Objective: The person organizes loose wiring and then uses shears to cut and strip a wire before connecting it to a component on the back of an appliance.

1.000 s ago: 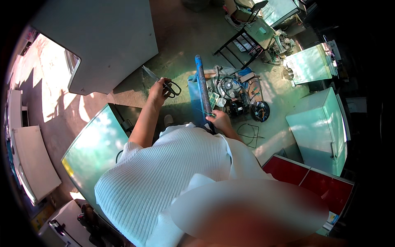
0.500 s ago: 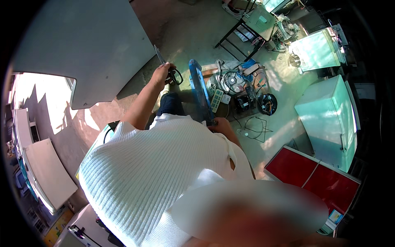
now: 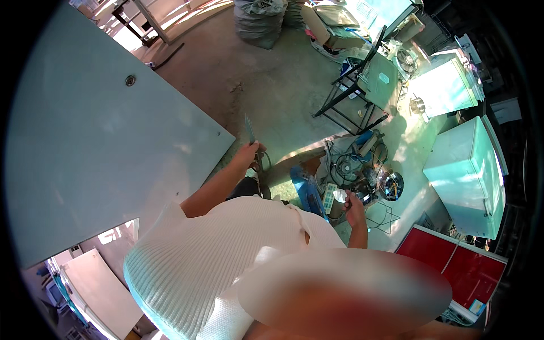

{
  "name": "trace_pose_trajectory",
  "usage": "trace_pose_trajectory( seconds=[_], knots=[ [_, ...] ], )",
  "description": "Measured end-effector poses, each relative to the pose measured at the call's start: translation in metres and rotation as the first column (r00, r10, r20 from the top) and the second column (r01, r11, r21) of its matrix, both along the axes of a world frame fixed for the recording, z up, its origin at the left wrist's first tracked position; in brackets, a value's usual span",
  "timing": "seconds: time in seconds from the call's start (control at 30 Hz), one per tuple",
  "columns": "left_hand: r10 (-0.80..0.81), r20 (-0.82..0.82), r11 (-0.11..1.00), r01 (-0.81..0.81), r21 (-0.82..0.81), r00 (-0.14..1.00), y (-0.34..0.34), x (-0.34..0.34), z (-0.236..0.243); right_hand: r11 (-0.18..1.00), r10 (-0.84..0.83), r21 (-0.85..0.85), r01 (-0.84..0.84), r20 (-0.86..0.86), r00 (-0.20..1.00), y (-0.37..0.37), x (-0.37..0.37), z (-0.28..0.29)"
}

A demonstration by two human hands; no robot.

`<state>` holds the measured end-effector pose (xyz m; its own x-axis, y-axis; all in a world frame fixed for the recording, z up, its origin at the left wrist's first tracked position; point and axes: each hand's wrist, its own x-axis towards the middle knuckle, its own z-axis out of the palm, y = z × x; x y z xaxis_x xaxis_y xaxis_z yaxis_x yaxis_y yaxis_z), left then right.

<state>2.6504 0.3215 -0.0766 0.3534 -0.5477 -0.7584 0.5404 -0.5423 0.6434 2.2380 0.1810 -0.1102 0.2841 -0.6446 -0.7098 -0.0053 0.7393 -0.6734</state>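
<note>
My left hand [image 3: 251, 156] is closed around a pair of scissors [image 3: 250, 131], its blades pointing up and away from me and a handle loop showing beside the fingers. My right hand [image 3: 355, 211] is raised to the right of my body, fingers curled together; whether something small is in them I cannot make out. Just beyond that hand sit a pale power strip [image 3: 329, 197] and a cluster of parts with a round motor-like piece [image 3: 348, 165]. A long blue rigid piece [image 3: 306, 190] stands between my two hands.
A large white panel [image 3: 102, 136] fills the left side. Ahead stand a black-framed chair [image 3: 378, 79] and a grey sack [image 3: 259, 22]. To the right are a white cabinet [image 3: 467, 175] and a red-topped unit [image 3: 430, 249]. A wire frame [image 3: 383, 218] lies on the floor.
My right hand has left the near end of the blue piece and moved right, up by the power strip. The view has shifted; the scissors remain in my left hand.
</note>
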Motion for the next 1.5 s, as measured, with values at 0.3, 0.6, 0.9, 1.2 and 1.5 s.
trace_pose_trajectory(
  seconds=[0.3, 0.6, 0.9, 1.2, 1.5],
  knots=[
    [0.138, -0.012, 0.984, -0.139, -0.115, 0.99, -0.034, 0.13, 0.031, 0.986, 0.143, 0.02, -0.165, 0.4, 0.905, -0.13, 0.32, 0.026],
    [0.379, -0.196, 0.884, -0.416, -0.212, 0.905, -0.145, 0.235, 0.011, 0.943, 0.121, 0.252, -0.217, 0.348, 0.93, -0.306, 0.493, 0.003],
    [0.69, -0.206, 0.646, -0.719, -0.256, 0.694, -0.222, 0.363, 0.043, 0.891, 0.437, -0.072, -0.448, 0.398, 0.806, -0.497, 0.743, 0.05],
    [0.834, -0.265, 0.486, -0.872, -0.06, 0.484, -0.231, 0.456, 0.014, 0.86, 0.485, -0.07, -0.505, 0.422, 0.766, -0.557, 0.865, 0.045],
    [0.792, -0.248, 0.529, -0.83, -0.177, 0.558, -0.278, 0.543, 0.033, 0.869, 0.464, -0.007, -0.494, 0.359, 0.81, -0.615, 0.918, -0.004]
  ],
)
